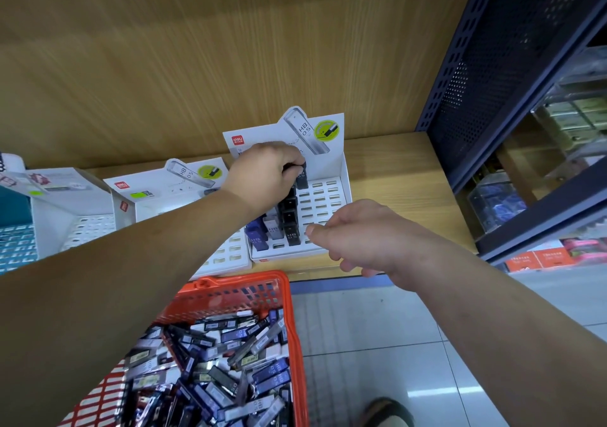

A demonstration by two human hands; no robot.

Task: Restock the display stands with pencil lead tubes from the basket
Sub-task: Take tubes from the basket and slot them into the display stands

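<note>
- While the left grip [266, 173] reaches over the display stand [328, 193] near the middle of the view, its fingers are curled round a dark tube [302, 178]. It's pinching that one upright at the stand's back row, hard up against the white header card.
- That tube sits at the 12 o'clock end of a column of standing tubes [289, 219]. They're mostly black ones marked HB 0.5, with a few blue and grey ones on their 9 o'clock side near the front edge.
- The 3 o'clock half of the stand shows its grid of slots.
- The right grip [358, 239] hovers at about 5 o'clock of the stand, over its front corner. Its fingers are loosely curled with the thumb up by the forefinger, and I can't see anything in it.
- The orange basket [292, 298] is at 6 o'clock in the view, its far rim just below the shelf [394, 170] edge. It's heaped with lead tubes [230, 361] lying every which way, in blue, black and clear.
- On the same wooden shelf, a second stand [184, 196] sits just at 9 o'clock of the first. A third stand [65, 203] is further out the same way.
- A dark blue perforated rack [492, 65] fills 2 to 3 o'clock, and the stuff on it is too blurry to name.
- The tiled floor [361, 344] is at 5 o'clock, with a shoe [387, 413] poking in at the bottom edge.
</note>
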